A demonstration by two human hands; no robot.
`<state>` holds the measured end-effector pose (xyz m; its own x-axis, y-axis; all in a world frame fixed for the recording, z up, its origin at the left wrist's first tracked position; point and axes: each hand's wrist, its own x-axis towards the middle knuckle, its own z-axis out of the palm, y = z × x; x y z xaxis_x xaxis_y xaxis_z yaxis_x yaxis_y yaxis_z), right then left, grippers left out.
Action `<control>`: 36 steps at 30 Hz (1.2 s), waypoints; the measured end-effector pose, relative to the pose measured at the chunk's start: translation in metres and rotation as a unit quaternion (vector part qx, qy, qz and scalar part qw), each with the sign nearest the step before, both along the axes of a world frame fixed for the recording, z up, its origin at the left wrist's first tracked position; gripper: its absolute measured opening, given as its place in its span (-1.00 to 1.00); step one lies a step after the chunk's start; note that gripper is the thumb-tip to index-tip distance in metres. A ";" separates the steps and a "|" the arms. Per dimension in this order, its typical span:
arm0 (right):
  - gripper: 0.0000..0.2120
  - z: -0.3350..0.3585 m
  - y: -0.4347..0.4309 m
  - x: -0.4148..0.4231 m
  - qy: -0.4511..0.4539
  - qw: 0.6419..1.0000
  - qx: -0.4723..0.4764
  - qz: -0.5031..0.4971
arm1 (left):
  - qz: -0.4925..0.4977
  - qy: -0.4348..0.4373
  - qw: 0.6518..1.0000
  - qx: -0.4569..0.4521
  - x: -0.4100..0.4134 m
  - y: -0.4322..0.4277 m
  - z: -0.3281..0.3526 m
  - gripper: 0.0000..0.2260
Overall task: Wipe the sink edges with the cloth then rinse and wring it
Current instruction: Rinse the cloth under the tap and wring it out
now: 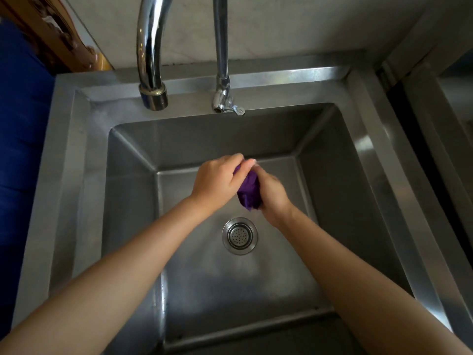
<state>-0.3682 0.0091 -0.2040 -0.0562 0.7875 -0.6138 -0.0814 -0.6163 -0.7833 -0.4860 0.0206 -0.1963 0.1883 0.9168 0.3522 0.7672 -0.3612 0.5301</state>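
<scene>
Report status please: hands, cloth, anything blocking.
Grip confirmed: left hand, right hand both on purple cloth, bunched, above sink basin. Nothing in the way.

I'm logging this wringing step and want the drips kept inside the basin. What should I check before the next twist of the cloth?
1. Both hands grip the cloth: ok. The left hand and right hand are each curled round the bunched purple cloth.
2. Cloth held over the basin, not the rim of the sink: ok.
3. Drain strainer uncovered so water can run off: ok.
4. No water running: ok. No stream shows at the large spout or the small tap.
5. Cloth already rinsed clean: cannot tell.
6. Sink edges fully wiped: cannot tell.
</scene>
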 end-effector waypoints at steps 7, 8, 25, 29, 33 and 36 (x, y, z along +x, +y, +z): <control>-0.66 0.023 -0.004 0.048 -0.033 0.994 -0.057 0.084 | -0.003 -0.280 0.891 -0.359 0.004 -0.005 0.027 -0.85; -0.56 0.030 -0.007 0.052 -0.045 0.989 -0.090 0.108 | -0.019 -0.305 0.881 -0.360 0.006 -0.008 0.030 -0.85; -0.83 0.108 -0.027 0.074 0.071 0.980 0.184 0.008 | -0.053 -0.343 0.849 -0.399 0.019 -0.015 0.088 -0.68; -0.91 0.128 -0.026 0.088 -0.110 0.968 0.221 0.045 | -0.146 -0.316 0.857 -0.380 0.020 -0.019 0.109 -0.52; -0.88 0.142 -0.030 0.097 -0.331 0.900 0.277 0.058 | -0.120 -0.290 0.891 -0.328 0.033 -0.025 0.122 -0.69; -0.86 0.148 -0.032 0.114 -0.377 0.871 0.309 0.058 | -0.063 -0.287 0.906 -0.304 0.036 -0.029 0.123 -0.77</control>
